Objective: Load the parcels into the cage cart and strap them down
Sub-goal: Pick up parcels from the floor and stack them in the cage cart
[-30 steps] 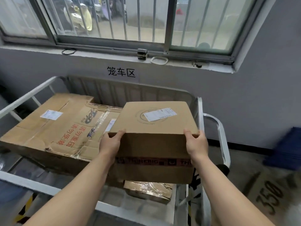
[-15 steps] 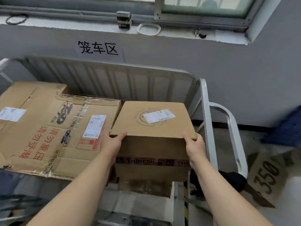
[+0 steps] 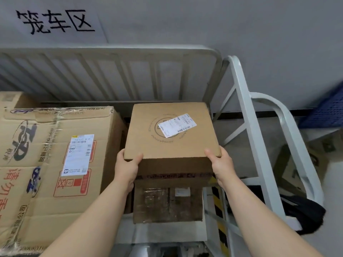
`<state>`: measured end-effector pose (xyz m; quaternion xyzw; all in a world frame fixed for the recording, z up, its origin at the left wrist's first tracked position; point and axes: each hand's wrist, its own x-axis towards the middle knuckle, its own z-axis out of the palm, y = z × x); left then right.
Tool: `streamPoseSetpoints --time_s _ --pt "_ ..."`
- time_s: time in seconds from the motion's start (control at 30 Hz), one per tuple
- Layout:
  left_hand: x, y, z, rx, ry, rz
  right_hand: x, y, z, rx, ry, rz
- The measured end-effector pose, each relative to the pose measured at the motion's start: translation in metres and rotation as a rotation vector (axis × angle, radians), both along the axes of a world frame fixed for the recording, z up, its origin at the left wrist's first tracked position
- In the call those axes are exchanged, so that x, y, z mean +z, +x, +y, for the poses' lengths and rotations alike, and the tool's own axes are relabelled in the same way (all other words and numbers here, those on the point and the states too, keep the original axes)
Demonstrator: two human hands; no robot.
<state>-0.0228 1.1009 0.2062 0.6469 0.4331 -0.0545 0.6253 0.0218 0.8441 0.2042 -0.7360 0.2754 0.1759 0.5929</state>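
Observation:
I hold a brown cardboard parcel (image 3: 172, 134) with a white shipping label inside the white cage cart (image 3: 115, 71), close to its barred back wall. My left hand (image 3: 128, 166) grips its near left corner, thumb on top. My right hand (image 3: 219, 162) grips its near right corner the same way. Below it lies a smaller tape-wrapped parcel (image 3: 167, 204) on the cart floor. A large worn carton (image 3: 55, 164) with red print and a label fills the cart's left side, beside the held parcel.
The cart's white side frame and curved handle (image 3: 289, 138) stand to the right. A black object (image 3: 304, 214) lies low by the handle. A blue crate (image 3: 326, 110) sits by the grey wall at right. A paper sign (image 3: 55, 21) hangs on the wall above the cart.
The parcel has moved forward and down into the cart, closer to the back bars. My view has tilted down, so the window is out of sight.

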Motion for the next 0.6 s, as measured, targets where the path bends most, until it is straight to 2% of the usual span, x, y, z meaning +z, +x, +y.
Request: streamPoseSetpoints --time_s 0.37,0.6 --pt "-0.036 0.007 0.013 -0.084 0.057 0.039 -0.037 0.000 0.008 0.009 -0.041 0.006" --pt "-0.053 0.003 0.017 -0.169 0.121 0.112 -0.050 0.007 0.018 0.116 -0.210 0.046"
